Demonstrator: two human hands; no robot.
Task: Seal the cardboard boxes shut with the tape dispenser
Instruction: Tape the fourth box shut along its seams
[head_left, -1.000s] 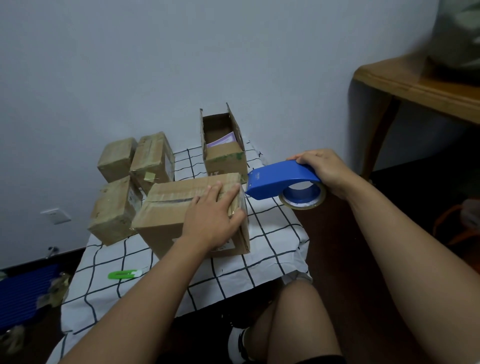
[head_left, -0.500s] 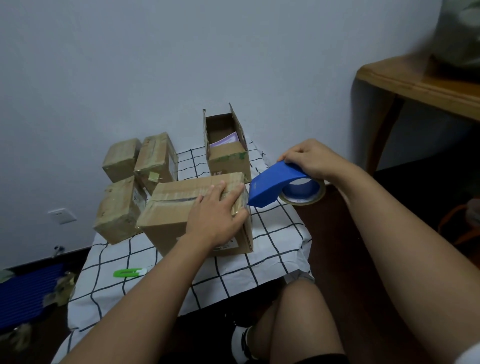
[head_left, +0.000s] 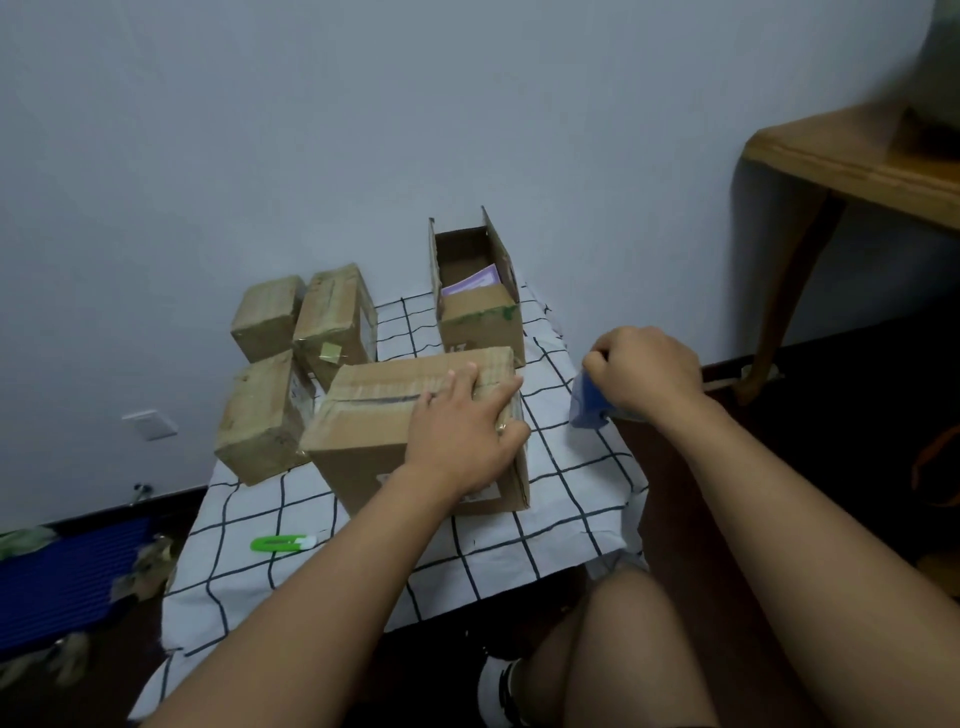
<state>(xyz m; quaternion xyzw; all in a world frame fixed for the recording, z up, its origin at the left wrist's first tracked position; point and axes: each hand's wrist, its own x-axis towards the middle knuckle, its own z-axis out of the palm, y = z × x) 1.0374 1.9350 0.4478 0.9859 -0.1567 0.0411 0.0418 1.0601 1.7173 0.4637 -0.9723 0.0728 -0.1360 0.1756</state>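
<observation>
A closed cardboard box with tape along its top seam lies on the checked cloth. My left hand rests flat on its right end, fingers straight and thumb over the right edge. To the right, my right hand grips the blue tape dispenser, which points down at the cloth's right edge and is mostly hidden by the hand. Behind stands an open box with a purple item inside.
Three taped boxes sit stacked at the back left against the wall. A green utility knife lies near the cloth's front. A wooden table stands at the right, with its leg on the dark floor. My knee is below the cloth's front edge.
My right hand has tipped the dispenser nose-down and moved it right and lower, away from the box's end. My left hand stays on the box.
</observation>
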